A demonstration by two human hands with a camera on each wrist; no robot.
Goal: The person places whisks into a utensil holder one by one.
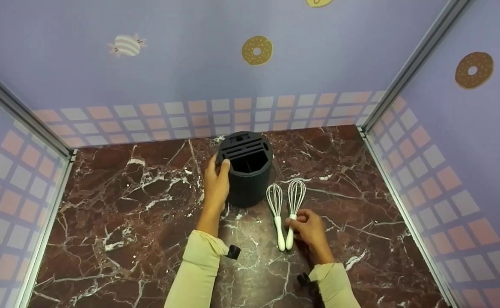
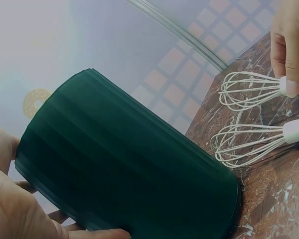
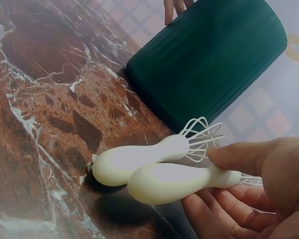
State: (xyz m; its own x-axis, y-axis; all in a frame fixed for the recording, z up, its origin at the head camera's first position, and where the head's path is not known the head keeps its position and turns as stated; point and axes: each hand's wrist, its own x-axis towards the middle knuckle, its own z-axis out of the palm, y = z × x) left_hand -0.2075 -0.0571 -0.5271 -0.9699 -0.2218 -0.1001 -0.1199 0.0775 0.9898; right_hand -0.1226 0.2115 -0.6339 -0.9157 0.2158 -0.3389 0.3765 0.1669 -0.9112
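A dark, round utensil holder [image 1: 246, 186] with slots and a larger opening in its top stands upright on the table. My left hand [image 1: 216, 183] grips its left side near the rim, thumb toward the top edge; the left wrist view shows fingers along the dark ribbed wall [image 2: 124, 159]. Two white-handled whisks lie side by side to the right and front of the holder. My right hand [image 1: 311, 230] pinches the right whisk [image 1: 290, 235] near the top of its handle [image 3: 167, 182]. The left whisk [image 1: 280, 233] lies next to it, untouched.
The brown marbled table [image 1: 138, 222] has a patterned back wall [image 1: 181, 64] close behind the holder. Side walls [image 1: 455, 171] with metal edge strips bound it left and right. A small black device [image 1: 233, 252] sits at the left cuff, another [image 1: 303, 279] at the right.
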